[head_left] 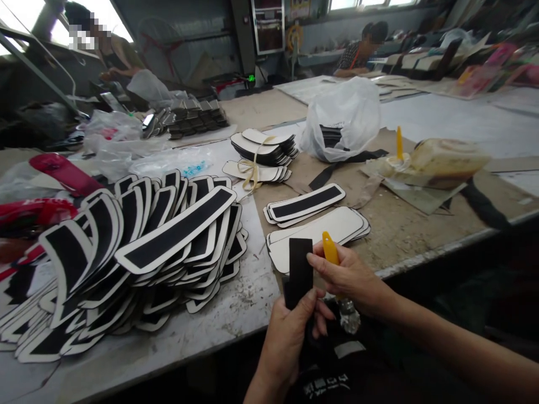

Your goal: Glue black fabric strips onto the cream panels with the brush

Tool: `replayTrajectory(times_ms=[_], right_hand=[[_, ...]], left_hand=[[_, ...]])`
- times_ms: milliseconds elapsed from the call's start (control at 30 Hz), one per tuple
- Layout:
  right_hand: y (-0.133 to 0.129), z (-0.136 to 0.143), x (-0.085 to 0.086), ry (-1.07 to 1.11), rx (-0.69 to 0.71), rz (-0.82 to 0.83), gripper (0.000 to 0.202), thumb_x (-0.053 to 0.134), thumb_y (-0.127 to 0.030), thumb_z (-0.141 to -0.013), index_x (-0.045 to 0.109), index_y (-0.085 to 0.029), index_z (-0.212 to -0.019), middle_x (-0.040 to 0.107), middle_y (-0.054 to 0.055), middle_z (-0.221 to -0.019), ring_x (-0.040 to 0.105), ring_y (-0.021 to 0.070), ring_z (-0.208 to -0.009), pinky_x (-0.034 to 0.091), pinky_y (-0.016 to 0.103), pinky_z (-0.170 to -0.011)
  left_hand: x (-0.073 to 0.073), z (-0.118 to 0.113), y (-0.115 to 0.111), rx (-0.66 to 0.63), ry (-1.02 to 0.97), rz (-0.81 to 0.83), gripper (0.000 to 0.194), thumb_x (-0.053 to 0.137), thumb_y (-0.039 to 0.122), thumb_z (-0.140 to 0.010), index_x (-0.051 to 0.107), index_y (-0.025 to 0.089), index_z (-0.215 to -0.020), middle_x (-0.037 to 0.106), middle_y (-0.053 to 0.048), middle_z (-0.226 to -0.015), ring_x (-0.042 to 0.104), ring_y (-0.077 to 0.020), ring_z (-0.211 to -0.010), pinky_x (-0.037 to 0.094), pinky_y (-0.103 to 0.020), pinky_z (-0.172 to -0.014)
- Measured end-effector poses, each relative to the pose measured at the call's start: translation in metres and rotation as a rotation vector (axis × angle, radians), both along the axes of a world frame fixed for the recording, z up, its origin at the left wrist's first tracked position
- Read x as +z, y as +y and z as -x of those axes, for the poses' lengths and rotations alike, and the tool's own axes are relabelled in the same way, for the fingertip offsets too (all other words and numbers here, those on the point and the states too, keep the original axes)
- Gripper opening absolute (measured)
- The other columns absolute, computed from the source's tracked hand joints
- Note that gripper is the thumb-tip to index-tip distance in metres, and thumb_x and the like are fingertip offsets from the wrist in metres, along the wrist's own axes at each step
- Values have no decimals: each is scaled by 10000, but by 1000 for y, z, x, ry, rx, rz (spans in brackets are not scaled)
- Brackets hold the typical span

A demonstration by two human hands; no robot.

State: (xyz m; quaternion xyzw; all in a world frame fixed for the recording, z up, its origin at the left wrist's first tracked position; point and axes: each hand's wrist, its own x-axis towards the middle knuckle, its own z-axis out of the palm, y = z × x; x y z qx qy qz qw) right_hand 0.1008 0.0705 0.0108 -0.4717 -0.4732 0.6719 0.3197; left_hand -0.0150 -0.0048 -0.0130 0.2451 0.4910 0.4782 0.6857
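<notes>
My left hand (286,331) is closed around the lower part of black strips (300,264), held upright at the table's front edge. In my right hand (347,275) is a yellow-handled brush (330,248), its whitish, crusted head (349,318) pointing down below the fingers. The right thumb and fingertips also touch the side of the front black strip. Just behind the strips lies a small stack of cream curved panels (324,230). Beyond it are panels with a black strip in the middle (306,203).
A large fanned heap of cream-and-black panels (177,230) covers the left side. Tied panels (261,151), a plastic bag (341,118) and a stained plastic container (446,160) with a yellow handle stand farther back. Two people (362,50) sit across the room.
</notes>
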Motion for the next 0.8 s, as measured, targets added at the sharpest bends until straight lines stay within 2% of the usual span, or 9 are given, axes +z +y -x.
replayTrajectory(times_ms=[67, 133, 233, 333, 467, 633, 733, 800], right_hand=[[-1, -3, -3, -4, 42, 6, 368, 682, -486, -707, 472, -186, -747, 434, -95, -507, 395, 45, -377, 300, 169, -357], [2, -7, -6, -3, 20, -11, 357, 673, -480, -723, 463, -192, -730, 429, -96, -491, 392, 47, -376, 309, 167, -359], [10, -18, -5, 30, -144, -81, 334, 700, -451, -709, 489, -196, -757, 498, -74, -570, 466, 64, -455, 408, 177, -418], [18, -31, 0, 132, -254, -86, 316, 727, -414, -691, 513, -211, -808, 599, -42, -741, 591, 116, -654, 526, 243, -595], [23, -45, 4, 158, -310, -63, 284, 731, -380, -696, 519, -222, -800, 583, -57, -716, 570, 103, -591, 515, 233, -536], [28, -60, 12, 8, -320, -164, 228, 640, -417, -770, 532, -216, -774, 572, -13, -695, 562, 136, -580, 491, 253, -481], [32, -75, 23, -17, -343, -224, 202, 610, -405, -801, 545, -222, -744, 559, 17, -695, 576, 158, -608, 509, 289, -527], [36, -91, 30, -25, -342, -248, 218, 592, -413, -818, 546, -234, -704, 532, 23, -660, 561, 150, -581, 515, 308, -559]], left_hand=[[-1, -2, 1, -3, -1, -13, 310, 558, 383, -844, 618, 83, -888, 621, -55, -662, 476, -85, -504, 322, -213, -482], [-3, -3, 0, -36, 9, -13, 310, 553, 384, -847, 625, 84, -874, 618, -55, -663, 467, -81, -501, 316, -213, -483], [-7, -2, -3, -103, 46, 4, 318, 563, 394, -838, 636, 85, -845, 603, -46, -636, 440, -72, -485, 287, -212, -476], [-11, 2, -10, -132, 65, 30, 347, 545, 415, -842, 639, 81, -851, 578, -38, -610, 421, -70, -474, 258, -214, -468], [-13, 5, -17, -144, 95, 80, 366, 536, 442, -840, 646, 94, -815, 509, 0, -540, 376, -65, -457, 236, -216, -469], [-12, 6, -22, -175, 82, 112, 370, 550, 477, -821, 639, 118, -797, 501, 8, -518, 358, -66, -439, 233, -218, -462], [-13, 10, -25, -198, 75, 125, 388, 577, 503, -793, 640, 120, -782, 492, 11, -498, 363, -70, -434, 238, -214, -456], [-16, 15, -25, -167, 94, 148, 394, 591, 513, -776, 626, 121, -757, 477, 17, -481, 357, -70, -428, 229, -213, -446]])
